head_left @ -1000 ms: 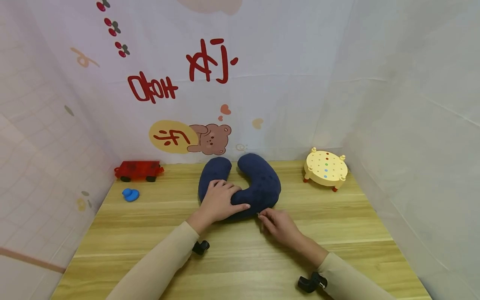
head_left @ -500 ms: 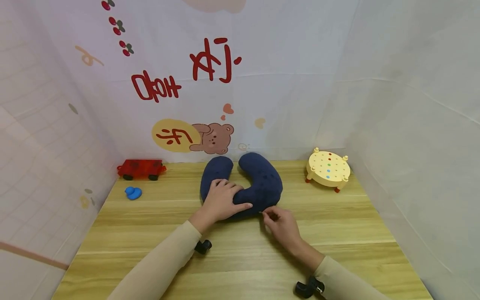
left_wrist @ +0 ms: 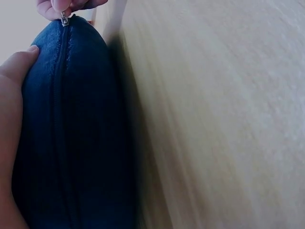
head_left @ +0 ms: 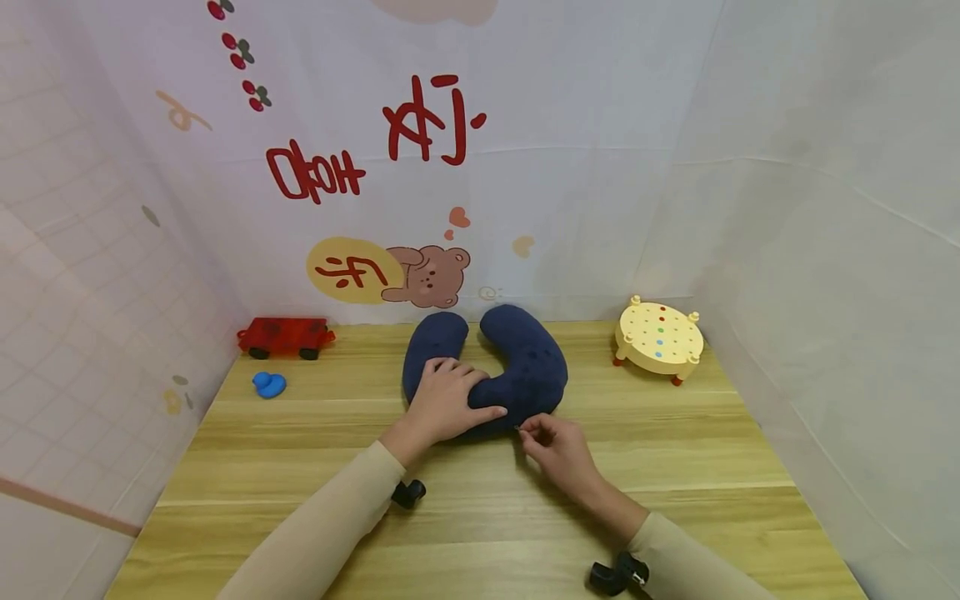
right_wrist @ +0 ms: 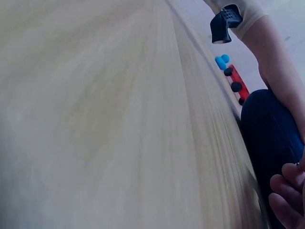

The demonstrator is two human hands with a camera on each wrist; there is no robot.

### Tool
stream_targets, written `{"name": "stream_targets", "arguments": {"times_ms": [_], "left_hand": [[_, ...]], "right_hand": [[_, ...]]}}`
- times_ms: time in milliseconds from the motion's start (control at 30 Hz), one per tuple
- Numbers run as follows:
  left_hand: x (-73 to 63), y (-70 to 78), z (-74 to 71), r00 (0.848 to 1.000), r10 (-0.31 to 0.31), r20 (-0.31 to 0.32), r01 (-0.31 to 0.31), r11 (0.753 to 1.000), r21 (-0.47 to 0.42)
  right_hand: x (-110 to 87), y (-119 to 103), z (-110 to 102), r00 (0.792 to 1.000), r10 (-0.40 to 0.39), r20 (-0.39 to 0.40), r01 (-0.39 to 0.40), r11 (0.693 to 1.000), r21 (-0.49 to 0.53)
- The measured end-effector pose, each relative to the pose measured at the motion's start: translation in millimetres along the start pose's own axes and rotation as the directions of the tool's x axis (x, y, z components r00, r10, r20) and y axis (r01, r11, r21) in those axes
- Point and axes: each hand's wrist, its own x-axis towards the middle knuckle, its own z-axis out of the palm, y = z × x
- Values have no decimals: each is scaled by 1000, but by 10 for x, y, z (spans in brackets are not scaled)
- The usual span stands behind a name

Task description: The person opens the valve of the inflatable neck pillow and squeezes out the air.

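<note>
A dark blue U-shaped neck pillow lies on the wooden table, its two ends toward the back wall. Across its left-hand curve my left hand grips it, fingers bent over the inner edge and thumb along the front. A zipper runs down the pillow's outer edge in the left wrist view. At its far end, the fingers of my right hand pinch the small metal zipper pull. The zipper's teeth look joined along the stretch in the left wrist view. The right wrist view catches only a few right fingertips.
A red toy cart stands at the back left, with a blue toy duck in front of it. At the back right is a round yellow pegged toy stool. White printed cloth walls enclose the table.
The head view has shifted slightly. My right hand, still pinching the zipper pull, has moved a little left along the pillow's edge. The left hand keeps its place on the pillow.
</note>
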Motion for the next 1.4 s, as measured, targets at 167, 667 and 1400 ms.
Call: {"name": "stream_targets", "arguments": {"times_ms": [167, 667, 1400], "left_hand": [[0, -4, 18, 1000, 2, -10, -2, 1000, -2], [16, -214, -100, 985, 169, 24, -162, 971, -175], [-161, -926, -81, 963, 268, -20, -263, 926, -271]], "right_hand": [[-3, -42, 105, 1000, 2, 25, -3, 1000, 29], [58, -98, 314, 997, -16, 73, 12, 998, 58], [73, -133, 379, 998, -4, 55, -2, 995, 99]]}}
